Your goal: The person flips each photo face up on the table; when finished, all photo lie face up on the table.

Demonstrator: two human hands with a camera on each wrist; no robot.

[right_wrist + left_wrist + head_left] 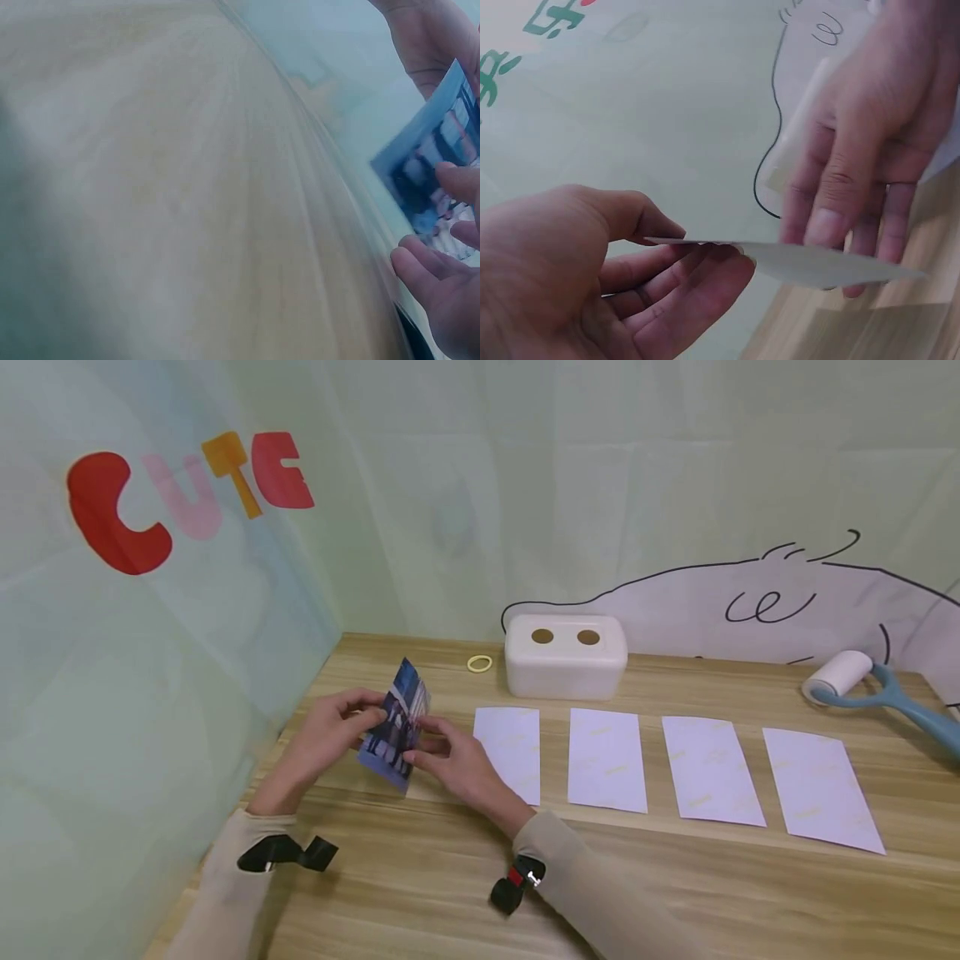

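Observation:
A blue-toned photo print (395, 731) is held tilted above the left part of the table, between both hands. My left hand (330, 735) pinches its left edge, thumb on the picture side. On the opposite edge, my right hand (463, 766) pinches it with thumb and fingers. The left wrist view catches the photo (817, 264) almost edge-on, its pale back showing, with the left thumb above and the fingers below. In the right wrist view the picture side of the photo (431, 161) shows, partly cut off by the frame.
Several white cards lie in a row, from one near my right hand (517, 747) to one at far right (823, 789). Behind stand a white box (566, 660) with two holes and a yellow ring (479, 657). A blue-handled lint roller (892, 689) lies back right.

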